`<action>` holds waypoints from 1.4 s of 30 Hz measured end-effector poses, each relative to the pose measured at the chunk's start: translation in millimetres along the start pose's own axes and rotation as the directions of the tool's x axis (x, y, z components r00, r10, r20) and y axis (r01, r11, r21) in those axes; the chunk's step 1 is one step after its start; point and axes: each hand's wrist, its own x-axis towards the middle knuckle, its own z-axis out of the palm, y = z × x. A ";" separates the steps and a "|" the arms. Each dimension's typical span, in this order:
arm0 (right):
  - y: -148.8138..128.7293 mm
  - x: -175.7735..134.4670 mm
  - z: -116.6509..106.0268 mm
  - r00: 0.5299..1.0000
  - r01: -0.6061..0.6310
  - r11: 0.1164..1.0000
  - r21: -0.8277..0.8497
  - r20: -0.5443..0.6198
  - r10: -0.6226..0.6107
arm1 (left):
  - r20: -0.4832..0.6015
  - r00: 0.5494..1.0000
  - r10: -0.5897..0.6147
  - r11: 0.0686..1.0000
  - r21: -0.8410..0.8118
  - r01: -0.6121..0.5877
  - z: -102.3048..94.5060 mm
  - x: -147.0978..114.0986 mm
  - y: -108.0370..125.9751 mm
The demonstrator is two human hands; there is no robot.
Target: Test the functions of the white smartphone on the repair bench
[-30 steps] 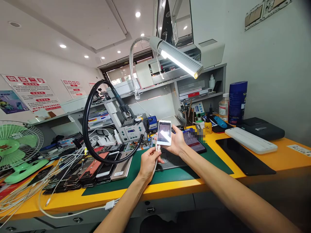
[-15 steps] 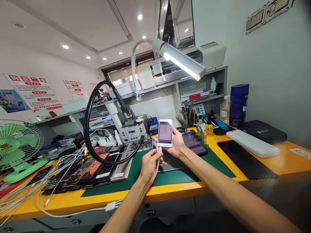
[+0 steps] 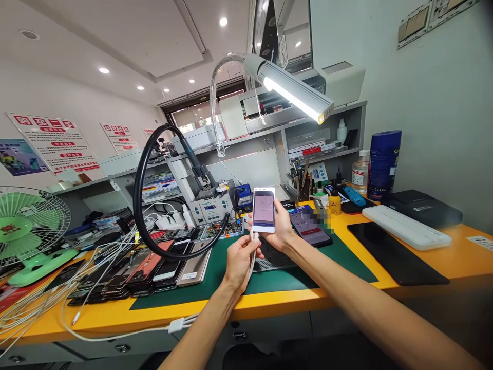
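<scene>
Near the centre of the frame, your right hand [image 3: 280,226] holds a white phone [image 3: 264,209] upright above the worktop [image 3: 269,303], its lit screen turned to you. The fingers of this hand are wrapped around the right edge and the back of the phone, so they are clamped on it.

Your left hand [image 3: 239,257] is just below, and its fingers are pinched together on the white cable [image 3: 252,257] at the point where the plug meets the bottom edge of the phone — whether the plug is fully inside, I cannot tell. From this hand the cable goes down and over the front edge of the worktop to a white splitter [image 3: 177,325] in the lower left of the frame.

Under both hands lies a green mat [image 3: 277,280]. To the left of your hands a row of phones [image 3: 146,272] lies side by side on the worktop, and a green fan [image 3: 29,231] stands at the far left edge. Above, in the upper middle of the frame, a lit lamp [image 3: 296,95] hangs on a bent neck — it is well apart from the hands.
</scene>
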 end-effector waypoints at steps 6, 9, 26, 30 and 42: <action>1.6 2.1 -2.2 1.000 -0.002 1.000 -0.002 0.001 0.002 | -0.012 0.999 0.033 0.999 0.012 -0.033 0.2 0.8 -2.0; 2.7 2.1 -1.9 1.000 0.007 1.000 0.000 -0.015 -0.007 | -0.010 0.999 0.041 0.999 0.024 -0.041 0.1 0.6 -2.6; 0.9 2.7 0.1 0.999 -0.006 1.000 0.017 -0.036 0.007 | 0.012 0.997 0.081 0.991 0.104 -0.082 1.6 1.7 0.0; -4.0 1.4 2.6 0.997 -0.021 1.000 0.007 -0.074 0.022 | 0.023 0.996 0.089 0.987 0.132 -0.091 1.7 2.7 1.4; 2.6 3.7 0.9 0.995 0.007 1.000 0.012 -0.096 -0.005 | 0.009 0.999 0.044 0.990 0.134 -0.045 0.5 3.0 1.1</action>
